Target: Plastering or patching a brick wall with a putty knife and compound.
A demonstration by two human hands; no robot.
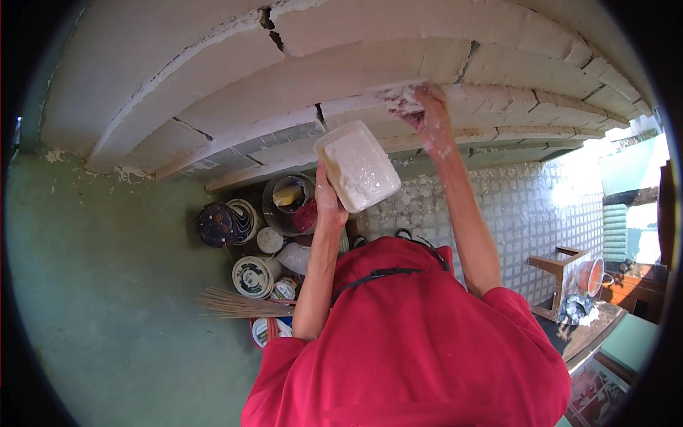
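My left hand [329, 196] is closed on the side of a white rectangular plastic tub [358, 166], tilted and holding white paste. My right hand [431, 119] reaches up to the pale wall [384, 67], its fingers closed round a flat, scraper-like tool [402, 99] smeared with white. Motion blur hides that tool's exact shape. White smears cover the fingers and wrist. Where the tool touches, a whitened ledge runs along the wall, and dark cracks [271, 28] cut through several such ledges.
Paint buckets [252, 277] crowd the floor to my left, beside a wide dark basin [269, 203] and a bundle of thin sticks [245, 302]. Far right, a brown wooden frame [558, 277] and an orange bucket [590, 276] stand on a tabletop. Patterned tiles [498, 192] cover the floor beyond.
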